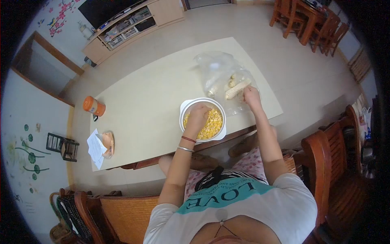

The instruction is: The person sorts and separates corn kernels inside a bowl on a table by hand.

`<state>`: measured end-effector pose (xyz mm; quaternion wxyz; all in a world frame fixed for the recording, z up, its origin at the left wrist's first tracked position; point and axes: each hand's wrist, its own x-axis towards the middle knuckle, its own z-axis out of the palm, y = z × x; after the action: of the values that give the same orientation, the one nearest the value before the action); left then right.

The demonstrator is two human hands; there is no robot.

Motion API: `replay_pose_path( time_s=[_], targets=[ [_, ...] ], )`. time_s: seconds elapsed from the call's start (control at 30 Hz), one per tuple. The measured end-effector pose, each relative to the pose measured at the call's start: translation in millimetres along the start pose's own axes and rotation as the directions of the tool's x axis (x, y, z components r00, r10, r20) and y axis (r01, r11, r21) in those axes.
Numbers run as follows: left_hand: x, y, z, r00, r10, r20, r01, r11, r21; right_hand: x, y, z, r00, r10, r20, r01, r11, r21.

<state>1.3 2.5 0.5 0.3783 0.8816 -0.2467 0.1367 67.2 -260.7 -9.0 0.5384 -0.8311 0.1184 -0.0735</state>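
The left hand (198,116) reaches into loose yellow corn kernels (212,126) inside a round white two-handled pot (222,133), grip unclear, while the curled right hand (251,97) meets a pale, stripped corncob (236,90) over a clear plastic bag (215,63), whether clamped I cannot tell.

Orange canister (94,106), white papers (96,147), black television (104,11) on wooden cabinet (165,13), wooden chairs (323,29), floral wall decal (56,29)

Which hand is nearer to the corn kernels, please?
Left. The left hand is over the kernels in the pot; the right hand is outside it, at the cob.
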Motion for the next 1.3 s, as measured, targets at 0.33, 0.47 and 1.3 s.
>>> replay_pose_path(
  time_s=[0.33,0.47,1.3],
  targets=[
    [2,13,3,0.985,0.057,0.161,-0.054,0.998,-0.021,-22,-4,7,0.99,-0.131,-0.049,0.096,0.893,-0.439],
    [2,10,3,0.981,0.042,0.189,-0.041,0.999,-0.01,-36,-14,11,0.969,-0.225,-0.104,0.185,0.936,-0.298],
    [-1,33,-20,0.983,-0.155,-0.1,0.134,0.972,-0.192,-91,-62,63,0.894,-0.141,0.425,0.065,0.98,0.188]
  ],
)
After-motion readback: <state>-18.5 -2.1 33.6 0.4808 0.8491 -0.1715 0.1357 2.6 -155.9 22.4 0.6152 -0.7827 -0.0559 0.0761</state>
